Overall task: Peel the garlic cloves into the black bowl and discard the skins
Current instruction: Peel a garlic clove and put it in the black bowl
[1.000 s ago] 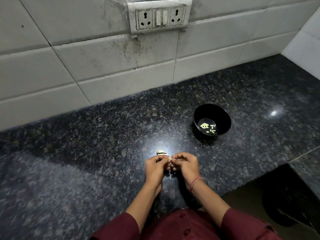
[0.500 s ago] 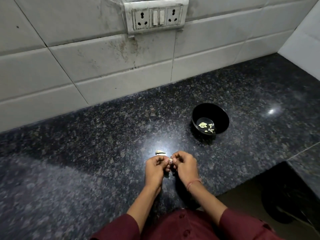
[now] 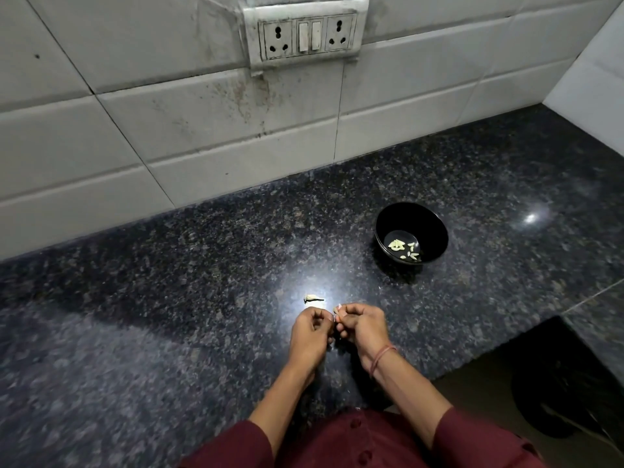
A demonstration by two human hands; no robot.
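Several pale peeled garlic cloves [image 3: 403, 249] lie in the round black bowl [image 3: 435, 228], while the left hand [image 3: 309, 327] and right hand [image 3: 363, 324], fingers curled, pinch another small clove [image 3: 336, 310] above the dark speckled granite worktop [image 3: 202, 298], a pale scrap [image 3: 312, 298] nearby not yet discarded.

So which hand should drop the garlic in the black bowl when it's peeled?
Probably the right hand. The black bowl sits on its side of the counter, so it's nearer, while the left hand would have to cross over. Both hands pinch the clove now.
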